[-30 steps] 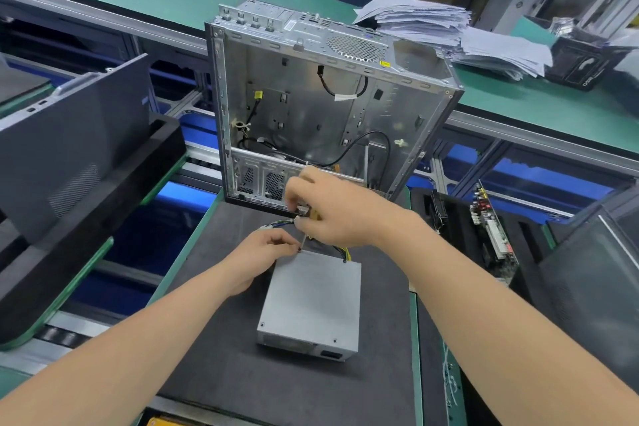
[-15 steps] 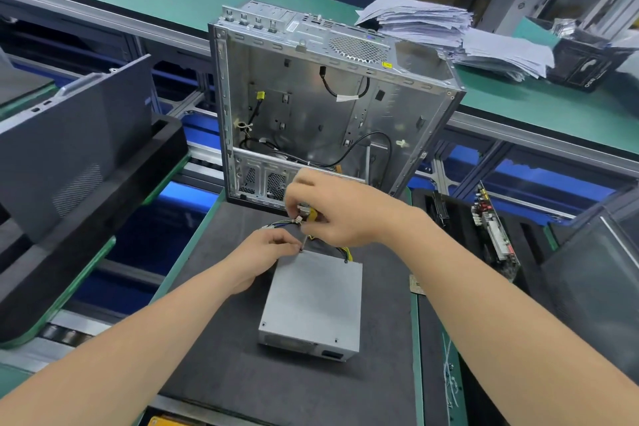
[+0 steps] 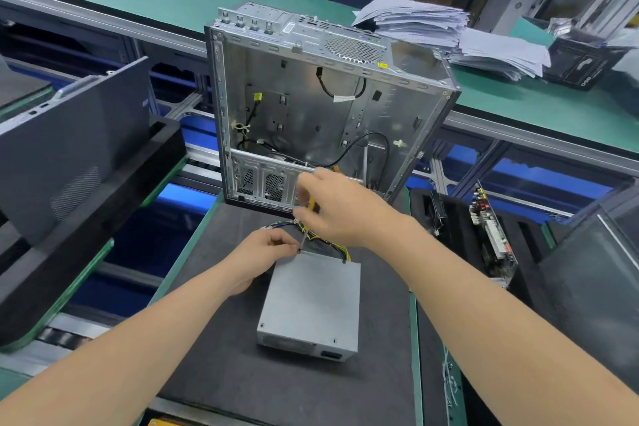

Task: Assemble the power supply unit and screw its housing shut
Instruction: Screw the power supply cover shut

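Observation:
A grey metal power supply unit (image 3: 313, 303) lies flat on a dark mat (image 3: 242, 373), its coloured cable bundle (image 3: 330, 244) leading off the far edge. My right hand (image 3: 340, 209) grips a small yellow-handled screwdriver (image 3: 308, 218), whose shaft slants down to the unit's far left corner. My left hand (image 3: 268, 251) pinches a small dark screw (image 3: 298, 250) at that corner, right at the screwdriver's tip. An open silver computer case (image 3: 311, 107) stands upright just behind the hands.
A dark case side panel (image 3: 69, 145) leans in a black tray on the left. Circuit cards (image 3: 491, 232) sit in a black foam tray on the right. Stacked papers (image 3: 449, 31) lie on the green bench behind the case.
My right hand has lifted slightly, so the yellow handle and the shaft show more. The left hand stays pinched at the unit's far left corner.

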Demonstrator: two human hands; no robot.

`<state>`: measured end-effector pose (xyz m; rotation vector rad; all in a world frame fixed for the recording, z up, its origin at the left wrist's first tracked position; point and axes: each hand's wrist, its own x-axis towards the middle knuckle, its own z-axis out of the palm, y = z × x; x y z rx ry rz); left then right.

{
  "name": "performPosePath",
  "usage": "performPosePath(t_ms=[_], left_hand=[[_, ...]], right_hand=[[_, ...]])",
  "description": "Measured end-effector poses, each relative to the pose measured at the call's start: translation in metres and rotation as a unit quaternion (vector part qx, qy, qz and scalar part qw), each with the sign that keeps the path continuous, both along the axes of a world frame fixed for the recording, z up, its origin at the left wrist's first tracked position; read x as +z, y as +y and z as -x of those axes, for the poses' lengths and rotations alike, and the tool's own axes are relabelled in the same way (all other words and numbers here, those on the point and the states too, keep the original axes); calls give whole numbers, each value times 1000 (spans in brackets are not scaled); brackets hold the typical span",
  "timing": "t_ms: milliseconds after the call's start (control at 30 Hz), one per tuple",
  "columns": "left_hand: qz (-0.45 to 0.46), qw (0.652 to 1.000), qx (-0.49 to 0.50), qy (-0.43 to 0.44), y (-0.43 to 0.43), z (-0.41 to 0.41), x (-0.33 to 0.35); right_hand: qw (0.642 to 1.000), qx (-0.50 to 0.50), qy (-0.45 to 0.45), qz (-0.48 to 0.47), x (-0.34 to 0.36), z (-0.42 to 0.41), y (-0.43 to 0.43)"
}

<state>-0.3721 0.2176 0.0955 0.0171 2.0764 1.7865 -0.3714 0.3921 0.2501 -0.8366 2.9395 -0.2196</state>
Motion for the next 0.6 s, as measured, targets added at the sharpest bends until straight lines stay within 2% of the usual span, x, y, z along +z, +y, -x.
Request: performPosePath(t_ms=[67,100,167,233,300,367,433,500,600], left_hand=[[-1,1000,-7,5,0,0,-1],[-3,1000,-9,5,0,1,-1],[-3,1000,-10,0,-1,1,-1],[1,1000,-14,-2,-2,2,-1],[3,1000,-12,-7,-1,1,-1],[7,1000,-9,-8,-1,2,-2],[9,1000,-7,-5,-1,2,-2],[9,1000,-7,-4,-2,2,-2],[17,1000,-19,5,-3,3,-1]], right_hand=[[991,119,-41,-33,8,0,7],[987,148,-49,-40,10,3,9],[989,138,-40,-34,10,3,8],[996,79,-15,-25,6,0,4],[999,-36,-2,-5,-5,-3,-4],[987,-156,12,27,-15,-4,-10],[982,-186,39,18,-16,-4,-7],[993,-111,36,15,-10,-5,-2],[996,85,-36,-5,6,-4,8]])
